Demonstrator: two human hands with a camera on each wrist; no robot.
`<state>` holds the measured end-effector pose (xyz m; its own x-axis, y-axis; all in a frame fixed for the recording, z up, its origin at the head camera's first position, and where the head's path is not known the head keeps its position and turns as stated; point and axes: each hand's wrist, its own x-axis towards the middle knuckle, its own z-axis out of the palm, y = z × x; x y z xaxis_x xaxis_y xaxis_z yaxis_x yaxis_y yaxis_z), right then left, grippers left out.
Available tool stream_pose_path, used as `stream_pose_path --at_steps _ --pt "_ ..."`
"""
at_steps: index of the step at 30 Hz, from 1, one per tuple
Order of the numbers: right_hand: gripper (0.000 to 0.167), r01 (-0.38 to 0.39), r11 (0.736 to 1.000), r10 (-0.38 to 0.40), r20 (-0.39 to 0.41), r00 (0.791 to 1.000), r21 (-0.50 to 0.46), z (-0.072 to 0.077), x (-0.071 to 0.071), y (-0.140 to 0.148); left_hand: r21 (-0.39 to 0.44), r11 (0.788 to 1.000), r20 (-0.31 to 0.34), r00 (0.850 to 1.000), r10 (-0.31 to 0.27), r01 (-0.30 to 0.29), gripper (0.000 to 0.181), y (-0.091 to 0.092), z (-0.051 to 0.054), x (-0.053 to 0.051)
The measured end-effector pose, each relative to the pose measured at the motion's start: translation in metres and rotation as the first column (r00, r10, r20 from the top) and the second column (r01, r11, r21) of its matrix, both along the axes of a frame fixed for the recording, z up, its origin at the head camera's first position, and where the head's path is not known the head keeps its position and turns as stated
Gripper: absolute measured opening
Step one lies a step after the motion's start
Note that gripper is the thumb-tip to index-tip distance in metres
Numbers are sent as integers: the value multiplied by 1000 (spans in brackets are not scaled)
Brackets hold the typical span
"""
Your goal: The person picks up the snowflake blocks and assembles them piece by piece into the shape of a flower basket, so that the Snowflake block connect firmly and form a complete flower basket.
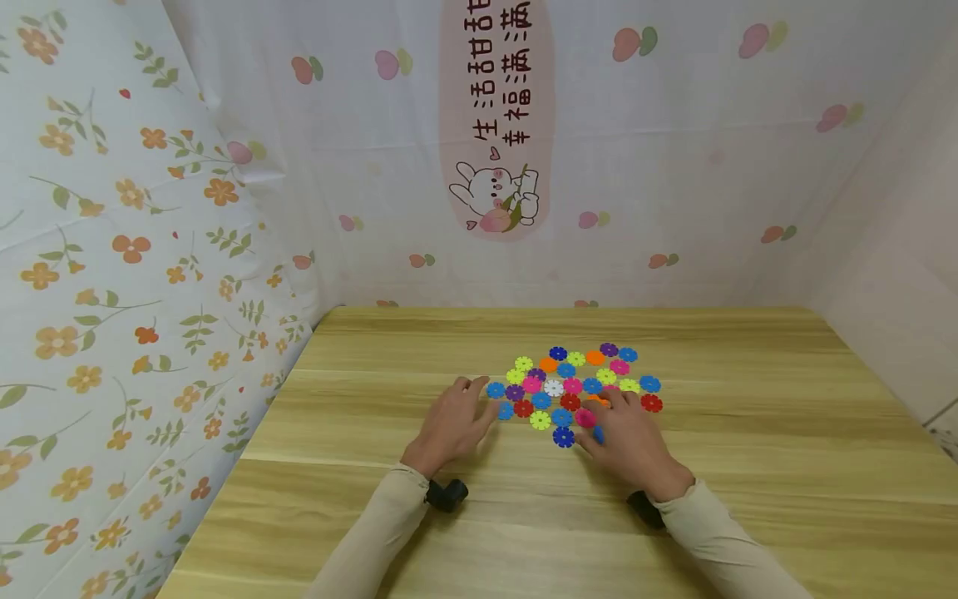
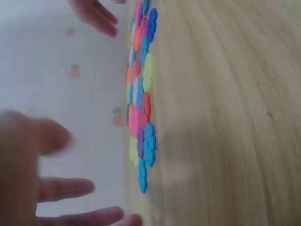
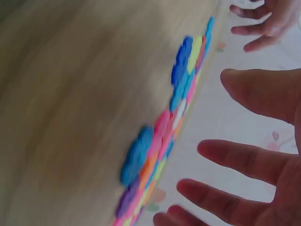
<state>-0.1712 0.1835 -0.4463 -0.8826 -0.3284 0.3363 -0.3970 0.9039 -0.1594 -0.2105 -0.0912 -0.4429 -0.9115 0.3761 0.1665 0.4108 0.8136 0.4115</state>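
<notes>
Beige sleeves (image 1: 377, 532) ran in over the near part of the wood-grain bench (image 1: 539, 541), a small black wrist device (image 1: 446, 496) at each wrist. Right hand (image 1: 629, 441): fingers released, parted and slightly bent, above the right part of a cluster of flower-shaped discs (image 1: 540, 420), hiding several. Left hand (image 1: 451, 424): fingers released and spread, beside the cluster's left end, nearest a light-blue disc (image 1: 496, 389); contact could not be told. Discs lay close together on the bench: a dark-blue disc (image 1: 564, 437) at the near edge by the right thumb, a red disc (image 1: 652, 403) at the right, a white disc (image 1: 553, 388) near the middle, a purple disc (image 1: 609, 349) along the far edge. Beyond the bench hung a pale cloth (image 1: 674, 183) printed with a rabbit (image 1: 490, 195).
</notes>
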Motion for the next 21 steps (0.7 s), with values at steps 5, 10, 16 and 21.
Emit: stream_pose_path --at_steps 5,10,16,21 --pt "25 -37 999 38 48 998 -5 -5 -2 -15 15 1000 -43 999 3 -3 30 3 -4 -5" --pt "28 -16 1000 17 149 989 -7 -8 -4 -27 17 1000 -51 999 -7 8 20 8 -7 -10" --pt "32 27 999 -30 176 984 16 -7 -6 -35 -124 992 -76 997 0 -10 20 15 -11 -10" --pt "33 66 998 -56 273 960 -26 -1 -10 -37 -155 987 -95 995 31 -45 24 21 -11 -8"
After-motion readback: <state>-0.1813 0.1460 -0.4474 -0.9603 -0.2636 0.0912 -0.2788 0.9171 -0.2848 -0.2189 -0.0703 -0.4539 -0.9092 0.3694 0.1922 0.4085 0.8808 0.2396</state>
